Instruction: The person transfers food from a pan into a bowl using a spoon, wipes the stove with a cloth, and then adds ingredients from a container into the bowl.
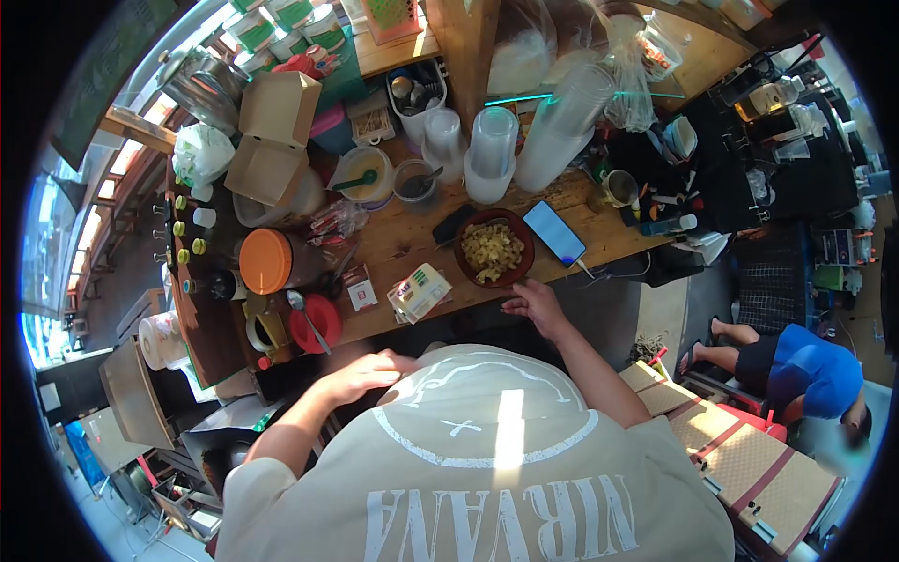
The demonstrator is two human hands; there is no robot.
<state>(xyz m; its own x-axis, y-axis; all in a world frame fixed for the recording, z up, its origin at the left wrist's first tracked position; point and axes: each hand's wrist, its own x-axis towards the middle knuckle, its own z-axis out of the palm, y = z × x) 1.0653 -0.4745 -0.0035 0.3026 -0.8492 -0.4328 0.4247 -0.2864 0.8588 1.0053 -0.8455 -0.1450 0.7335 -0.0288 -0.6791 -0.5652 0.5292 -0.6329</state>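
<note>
A dark red-brown bowl (pixel 465 265) of chopped yellowish food (pixel 493 251) stands near the front edge of the wooden table. My right hand (pixel 537 306) is just in front of the bowl, its fingertips close below the near rim, fingers loosely bent and apart with nothing visible in them. Just right of the bowl lies a lit phone (pixel 554 233) with a white cable plugged in. Down in front of my shirt is my left hand (pixel 373 371), fingers stretched to the right and slightly blurred, holding nothing visible. A metal spoon (pixel 314 323) rests on a red dish (pixel 325 314) beyond it.
Stacked plastic cups (pixel 492 150) stand behind the bowl. Toward the left are an orange-lidded jar (pixel 265 261), small cards (pixel 420 292), tubs with spoons and an open cardboard box (pixel 272 140). A person in blue (pixel 813 370) bends at far right, near a tan bench (pixel 763 459).
</note>
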